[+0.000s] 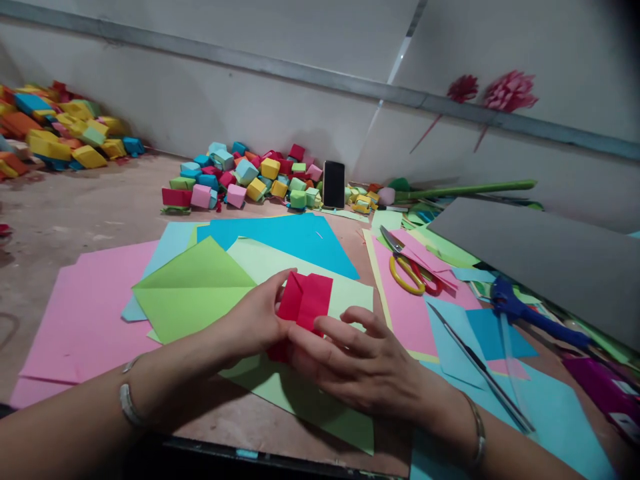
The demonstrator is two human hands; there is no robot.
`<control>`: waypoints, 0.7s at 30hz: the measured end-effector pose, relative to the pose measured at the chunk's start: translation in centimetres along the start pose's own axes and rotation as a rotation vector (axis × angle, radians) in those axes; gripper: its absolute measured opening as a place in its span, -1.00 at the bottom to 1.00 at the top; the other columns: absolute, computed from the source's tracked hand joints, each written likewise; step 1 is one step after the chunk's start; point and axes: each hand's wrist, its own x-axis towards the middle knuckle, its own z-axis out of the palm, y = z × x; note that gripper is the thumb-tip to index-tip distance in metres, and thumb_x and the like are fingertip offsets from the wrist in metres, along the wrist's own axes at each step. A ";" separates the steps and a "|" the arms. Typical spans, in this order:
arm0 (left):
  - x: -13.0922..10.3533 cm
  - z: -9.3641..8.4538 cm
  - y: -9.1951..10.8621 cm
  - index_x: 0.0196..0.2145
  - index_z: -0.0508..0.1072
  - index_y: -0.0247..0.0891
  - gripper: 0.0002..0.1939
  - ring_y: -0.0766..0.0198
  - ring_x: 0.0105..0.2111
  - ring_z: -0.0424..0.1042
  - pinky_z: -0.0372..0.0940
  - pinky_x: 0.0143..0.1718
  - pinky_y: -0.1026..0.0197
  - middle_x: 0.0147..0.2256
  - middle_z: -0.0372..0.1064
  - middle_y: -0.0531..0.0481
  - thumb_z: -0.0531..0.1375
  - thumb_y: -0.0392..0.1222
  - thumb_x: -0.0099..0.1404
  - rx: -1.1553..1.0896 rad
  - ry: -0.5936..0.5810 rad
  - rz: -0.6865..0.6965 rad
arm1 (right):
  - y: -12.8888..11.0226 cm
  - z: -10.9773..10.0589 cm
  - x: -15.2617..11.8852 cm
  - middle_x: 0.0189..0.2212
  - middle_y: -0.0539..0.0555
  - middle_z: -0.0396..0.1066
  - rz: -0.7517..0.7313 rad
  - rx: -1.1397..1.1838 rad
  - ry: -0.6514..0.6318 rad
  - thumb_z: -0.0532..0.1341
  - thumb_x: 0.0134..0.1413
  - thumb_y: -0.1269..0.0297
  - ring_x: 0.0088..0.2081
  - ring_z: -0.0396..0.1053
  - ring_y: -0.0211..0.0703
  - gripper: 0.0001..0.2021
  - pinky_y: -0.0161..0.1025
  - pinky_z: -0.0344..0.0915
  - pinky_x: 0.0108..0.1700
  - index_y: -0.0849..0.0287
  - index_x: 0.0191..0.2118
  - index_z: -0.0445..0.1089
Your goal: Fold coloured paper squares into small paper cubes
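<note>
- The red paper (319, 297), creased and partly folded, was held between both hands in the middle of the scene, over the pale green sheet (353, 293)
- The left hand (253, 317) gripped its left side, thumb at the near edge
- The right hand (360, 363) had fingertips on its near right part; its thumb was hidden, so whether it pinched the paper I could not tell
- An uneven push from those fingers could have skewed a crease, and too tight a grip could have buckled the walls
- The green sheet (200, 283) lay just beside the left wrist; a sweep of that arm, or its bracelet (129, 405) catching an edge, could have dragged or bent it
- On the right, the metal tool (480, 365) lay near the right forearm, where an outward elbow could have knocked it
- The scissors (399, 250) lay farther off, a smaller risk
- The phone (334, 185) stood upright by the far blocks (270, 168); a shove there could have toppled it
</note>
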 end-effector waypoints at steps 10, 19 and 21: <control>0.0 -0.1 0.4 0.18 0.14 -0.23 -0.17 0.09 -0.18 0.49 0.40 -0.21 0.08 -0.07 0.42 -0.17 0.32 -0.35 -0.04 0.076 0.076 0.013 | 0.2 0.0 0.5 -0.18 0.07 0.51 0.098 0.047 0.054 0.09 0.26 0.44 -0.21 0.32 -0.16 -0.77 -0.18 0.16 -0.21 0.24 -0.02 0.38; 0.4 -0.8 -0.3 0.22 0.09 -0.29 -0.10 0.03 -0.10 0.36 0.34 -0.13 -0.03 0.00 0.25 -0.24 0.36 -0.29 -0.05 0.542 0.291 0.212 | 1.4 1.1 -0.6 -0.42 0.08 0.47 0.164 0.050 -0.037 0.10 0.22 0.51 -0.36 0.27 -0.19 -0.79 -0.20 0.05 -0.33 0.22 -0.43 0.38; 0.3 -1.4 -0.2 -0.02 0.37 -0.24 -0.43 -0.04 0.03 0.22 0.22 0.01 -0.09 0.03 0.24 -0.19 0.35 -0.33 -0.03 0.832 0.313 0.463 | 1.7 1.6 -0.9 -0.41 0.10 0.46 0.178 0.101 -0.093 0.05 0.27 0.49 -0.34 0.27 -0.18 -0.75 -0.20 0.05 -0.33 0.22 -0.41 0.38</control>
